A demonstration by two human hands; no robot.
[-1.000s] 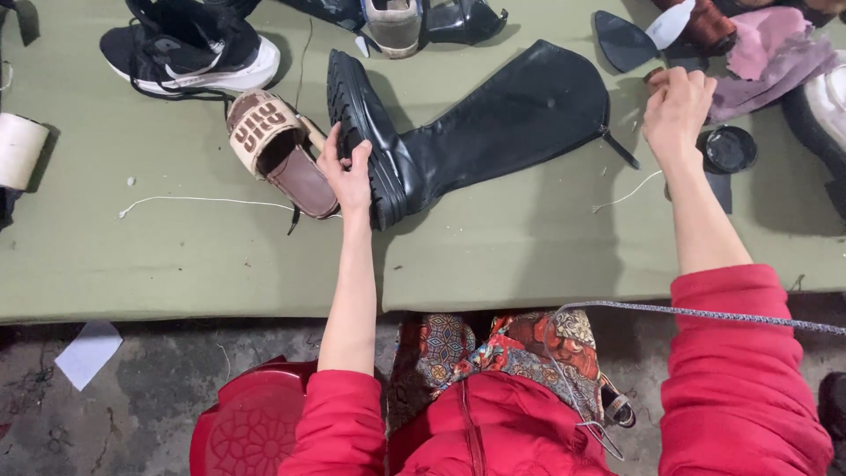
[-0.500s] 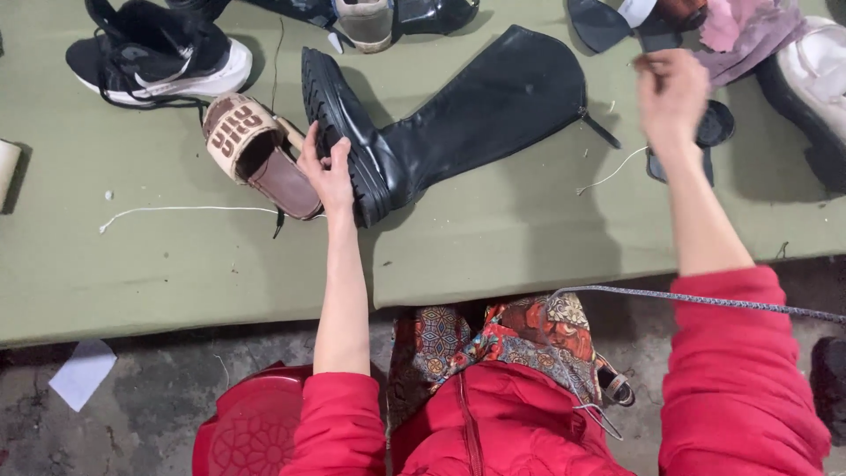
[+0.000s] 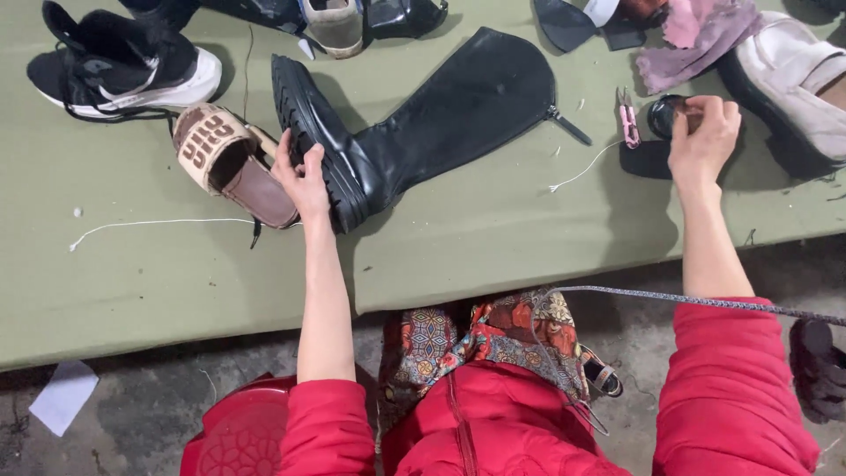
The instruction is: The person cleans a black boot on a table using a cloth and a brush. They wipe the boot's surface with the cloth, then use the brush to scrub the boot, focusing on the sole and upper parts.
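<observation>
**Two hands at a bench of shoes**

Two bare hands reach out over a green table [image 3: 159,282] strewn with footwear. The left hand [image 3: 302,176] lies on the sole of a tall black boot [image 3: 423,123], which rests on its side near the middle of the table, its toe pointing away from the person; the fingers are loosely spread and press against the sole's edge without wrapping around it. Just beside that hand, to its left, sits a tan slipper [image 3: 231,163], and farther back a black sneaker [image 3: 123,66] with a white sole. A white string [image 3: 159,225] trails across the table near the slipper. The right hand [image 3: 703,137] is curled over a small round black tin [image 3: 666,115] at the far right, fingers closed on it. Pink snips [image 3: 629,123] lie just beside the tin, and a pale shoe [image 3: 789,75] sits behind.
</observation>
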